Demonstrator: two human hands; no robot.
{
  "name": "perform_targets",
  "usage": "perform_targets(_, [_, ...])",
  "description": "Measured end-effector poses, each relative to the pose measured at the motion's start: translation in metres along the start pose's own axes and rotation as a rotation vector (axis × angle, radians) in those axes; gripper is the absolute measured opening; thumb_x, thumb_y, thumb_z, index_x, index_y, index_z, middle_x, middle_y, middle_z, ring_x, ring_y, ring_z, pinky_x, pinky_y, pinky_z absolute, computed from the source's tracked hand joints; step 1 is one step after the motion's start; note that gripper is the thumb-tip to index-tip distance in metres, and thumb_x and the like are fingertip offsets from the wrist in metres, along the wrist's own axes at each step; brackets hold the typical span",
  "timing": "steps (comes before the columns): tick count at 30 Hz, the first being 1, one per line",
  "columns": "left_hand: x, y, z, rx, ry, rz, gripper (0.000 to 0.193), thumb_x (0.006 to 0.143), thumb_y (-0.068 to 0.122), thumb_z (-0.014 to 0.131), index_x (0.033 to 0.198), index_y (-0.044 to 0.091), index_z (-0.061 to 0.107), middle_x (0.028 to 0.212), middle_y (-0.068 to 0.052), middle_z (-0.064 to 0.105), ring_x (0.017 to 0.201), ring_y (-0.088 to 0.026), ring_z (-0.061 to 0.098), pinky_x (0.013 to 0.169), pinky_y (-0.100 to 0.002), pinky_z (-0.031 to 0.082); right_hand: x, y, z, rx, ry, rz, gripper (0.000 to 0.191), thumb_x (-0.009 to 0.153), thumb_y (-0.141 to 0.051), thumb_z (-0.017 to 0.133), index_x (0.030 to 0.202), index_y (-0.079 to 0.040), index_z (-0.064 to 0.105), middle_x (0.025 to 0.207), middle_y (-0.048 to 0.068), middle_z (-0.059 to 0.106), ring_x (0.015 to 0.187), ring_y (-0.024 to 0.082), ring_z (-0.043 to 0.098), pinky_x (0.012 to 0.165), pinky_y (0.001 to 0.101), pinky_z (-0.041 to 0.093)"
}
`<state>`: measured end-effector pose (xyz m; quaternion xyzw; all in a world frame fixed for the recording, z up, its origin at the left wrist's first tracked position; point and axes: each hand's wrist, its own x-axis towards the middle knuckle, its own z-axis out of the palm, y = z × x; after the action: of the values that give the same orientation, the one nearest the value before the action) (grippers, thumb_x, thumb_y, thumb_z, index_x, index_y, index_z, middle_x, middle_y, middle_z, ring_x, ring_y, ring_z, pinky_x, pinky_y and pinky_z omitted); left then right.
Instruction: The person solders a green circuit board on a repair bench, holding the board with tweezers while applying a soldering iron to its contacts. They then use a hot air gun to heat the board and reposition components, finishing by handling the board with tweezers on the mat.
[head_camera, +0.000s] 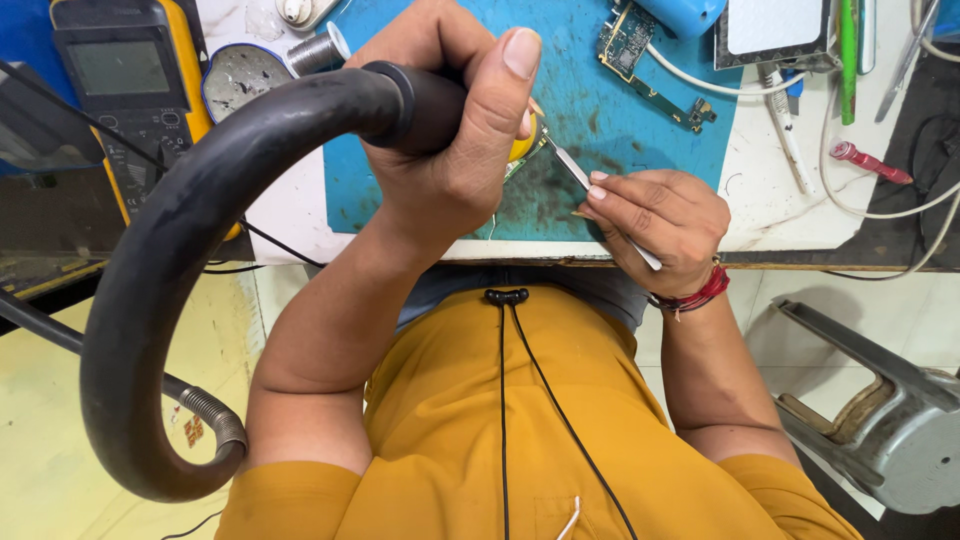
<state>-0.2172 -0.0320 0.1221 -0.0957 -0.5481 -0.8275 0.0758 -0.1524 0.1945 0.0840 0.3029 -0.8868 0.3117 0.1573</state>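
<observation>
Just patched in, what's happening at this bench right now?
A person in a mustard shirt works over a blue mat. The left hand grips the black handle of a tool on a thick black hose, pointed down at the mat. The right hand holds slim metal tweezers with the tip at the same spot. A green circuit board lies farther back on the mat, and a yellow multimeter sits on the person's left.

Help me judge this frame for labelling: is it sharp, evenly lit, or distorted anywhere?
Head view: bright, even light with soft shadows; the left hand gripping the thick black hose handle looms large and bowed by the wide lens; the right hand with slim metal tweezers is sharp.
</observation>
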Motion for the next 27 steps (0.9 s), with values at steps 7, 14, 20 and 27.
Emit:
perform_targets(7, [0.0004,-0.0006,-0.0004,-0.002,-0.001,0.016,0.028,0.110,0.002,0.065,0.085,0.001,0.052,0.069,-0.002,0.057,0.059,-0.008,0.058,0.057,-0.024,0.050,-0.0024,0.0014,0.0007,-0.019,-0.008,-0.020,0.025,0.083,-0.002,0.089,0.105,-0.003,0.077,0.105,0.012,0.077,0.089,0.027,0.074,0.076,0.0335,0.057])
perform_targets(14, [0.0004,-0.0007,-0.0015,0.004,-0.021,0.018,0.026,0.109,0.003,0.065,0.088,0.003,0.051,0.068,-0.003,0.058,0.058,-0.008,0.058,0.056,-0.023,0.050,-0.0027,0.0017,0.0014,-0.016,-0.003,-0.026,0.024,0.084,-0.003,0.089,0.105,-0.003,0.077,0.104,0.012,0.077,0.088,0.026,0.074,0.074,0.0331,0.056])
perform_targets(20, [0.0000,-0.0011,-0.0014,0.002,-0.024,0.013,0.026,0.109,0.004,0.065,0.088,0.003,0.051,0.068,-0.002,0.058,0.059,-0.008,0.058,0.057,-0.023,0.050,-0.0028,0.0021,0.0016,-0.026,0.004,-0.042,0.023,0.085,-0.003,0.089,0.105,-0.003,0.077,0.104,0.012,0.077,0.087,0.026,0.074,0.074,0.0331,0.056])
perform_targets(27, [0.0004,-0.0016,-0.0010,-0.007,-0.027,0.019,0.026,0.110,0.003,0.065,0.088,0.003,0.051,0.068,-0.002,0.057,0.058,-0.008,0.057,0.057,-0.023,0.050,-0.0039,0.0024,0.0010,-0.039,-0.014,-0.064,0.027,0.082,-0.003,0.087,0.107,-0.004,0.077,0.106,0.013,0.077,0.087,0.026,0.073,0.075,0.0338,0.056])
